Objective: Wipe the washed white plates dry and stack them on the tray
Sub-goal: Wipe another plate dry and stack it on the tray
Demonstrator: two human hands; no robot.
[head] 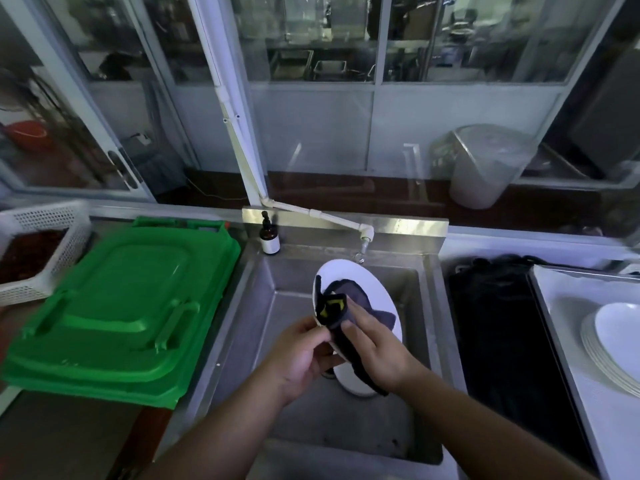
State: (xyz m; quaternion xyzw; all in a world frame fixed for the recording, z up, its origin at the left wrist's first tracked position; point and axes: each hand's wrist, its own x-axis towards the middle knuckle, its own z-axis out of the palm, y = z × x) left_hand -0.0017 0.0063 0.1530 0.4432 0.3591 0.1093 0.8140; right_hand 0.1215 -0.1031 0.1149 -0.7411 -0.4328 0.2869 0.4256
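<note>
Plate [360, 282]: white, tilted over the sink [408, 393]
Left hand [301, 355]: grip closed on plate's near rim
Right hand [377, 348]: grip pinches dark cloth [341, 306] against plate
Stack [613, 341]: dried plates on tray [568, 358], right

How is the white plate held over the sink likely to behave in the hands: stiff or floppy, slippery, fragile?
The plate is probably stiff: it keeps its flat oval shape while the cloth drapes over it. It looks glossy and may be slippery, so the left hand grips its rim. It is likely fragile if dropped into the steel sink.
</note>
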